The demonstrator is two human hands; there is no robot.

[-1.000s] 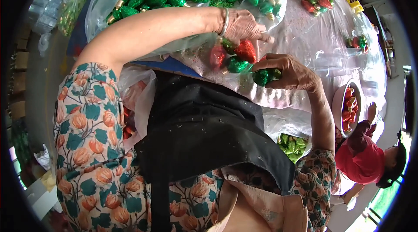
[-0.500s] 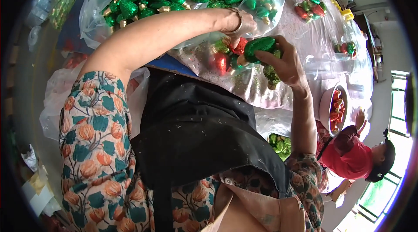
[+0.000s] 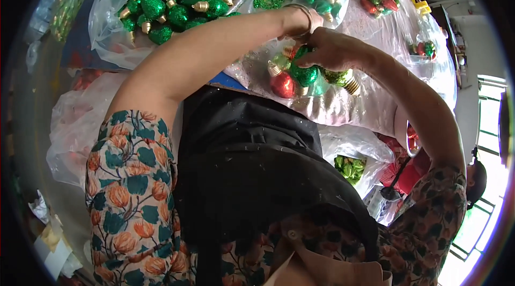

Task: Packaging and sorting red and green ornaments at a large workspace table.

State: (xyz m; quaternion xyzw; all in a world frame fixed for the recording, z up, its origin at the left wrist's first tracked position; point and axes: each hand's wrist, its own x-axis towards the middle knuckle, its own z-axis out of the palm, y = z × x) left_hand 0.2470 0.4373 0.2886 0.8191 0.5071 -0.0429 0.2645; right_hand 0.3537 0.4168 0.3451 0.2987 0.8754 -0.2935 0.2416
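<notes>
Over the table, my right hand [image 3: 333, 50] is bent round a glittery green bulb-shaped ornament [image 3: 304, 73], its thumb lying against it. Close beside it is my left hand [image 3: 304, 22], wearing a bangle; its fingers are mostly hidden behind the right hand. Just below, a red bulb ornament [image 3: 282, 85] with a gold cap and a yellow-green one [image 3: 339, 77] sit together with the green one. Clear film seems to lie around this cluster, though its edges are hard to make out.
A large clear plastic bag [image 3: 104, 26] full of green bulb ornaments lies open at the far left. Small packed bags of red and green ornaments [image 3: 380, 2] stand at the far right. A basin [image 3: 401, 125] and a person in a dark cap [image 3: 476, 181] are partly hidden behind my right arm.
My right hand has moved up and left beside my left hand, bringing the green ornament down among the cluster. My right elbow has swung outward, covering much of the basin and the other person.
</notes>
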